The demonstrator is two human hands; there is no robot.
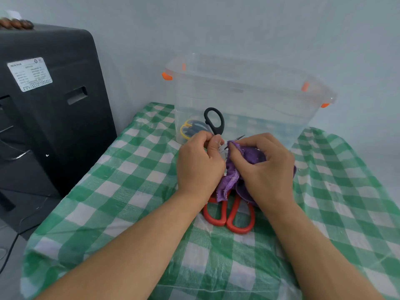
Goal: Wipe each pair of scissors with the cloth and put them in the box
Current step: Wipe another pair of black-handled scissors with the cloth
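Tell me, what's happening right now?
Left hand grips black-handled scissors; right hand rubs purple cloth on blades. Red scissors wait. Clear box unobstructed.

A green and white checked tablecloth (pixel 121 204) covers the table. At the left stands a black machine (pixel 49 109) with a white label (pixel 29 74), against a pale wall (pixel 238 24).

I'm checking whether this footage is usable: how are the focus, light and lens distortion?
Head view: soft, even light with no hard shadows; the whole picture looks slightly hazy; wide-angle bending curves the tablecloth edges and forearms; the clear box blends into the pale wall, yet the black scissors and purple cloth read clearly.
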